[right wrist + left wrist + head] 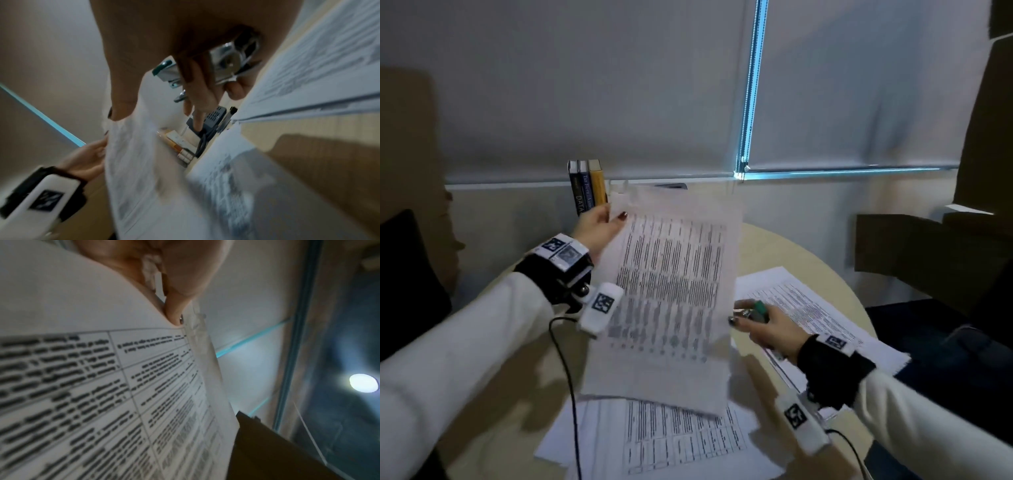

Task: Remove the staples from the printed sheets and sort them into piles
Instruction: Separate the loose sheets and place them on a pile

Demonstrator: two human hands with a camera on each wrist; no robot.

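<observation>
My left hand (599, 226) pinches the upper left corner of a printed sheet (671, 291) and holds it upright above the round table (774, 246). In the left wrist view the fingers (176, 288) grip the sheet (102, 386) at its top edge. My right hand (760, 325) curls round a green and metal staple remover (758, 310) beside the sheet's right edge, and its thumb touches that edge. The right wrist view shows the staple remover (226, 61) in the palm, the sheet (133, 162) and my left hand (86, 159) behind it.
One pile of printed sheets (671, 438) lies at the table's near edge, another pile (808, 308) at the right under my right hand. Three books (587, 186) stand at the wall. Brown boxes (911, 246) sit to the right, a dark chair (404, 274) to the left.
</observation>
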